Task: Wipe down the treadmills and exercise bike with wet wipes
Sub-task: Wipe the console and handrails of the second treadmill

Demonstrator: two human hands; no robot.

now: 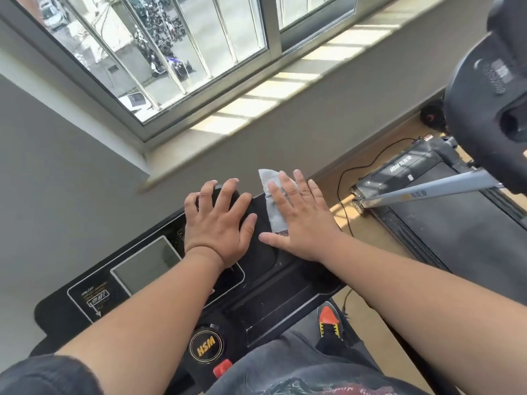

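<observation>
Your right hand [302, 220]: fingers straight, spread, pressing wet wipe [275, 208] flat on treadmill console [265, 283]. Your left hand [218, 223]: fingers spread, resting on console top edge.

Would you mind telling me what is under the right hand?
A wet wipe lies flat under the right hand, pressed on the treadmill console. The wipe's middle and the console beneath it are covered.
</observation>
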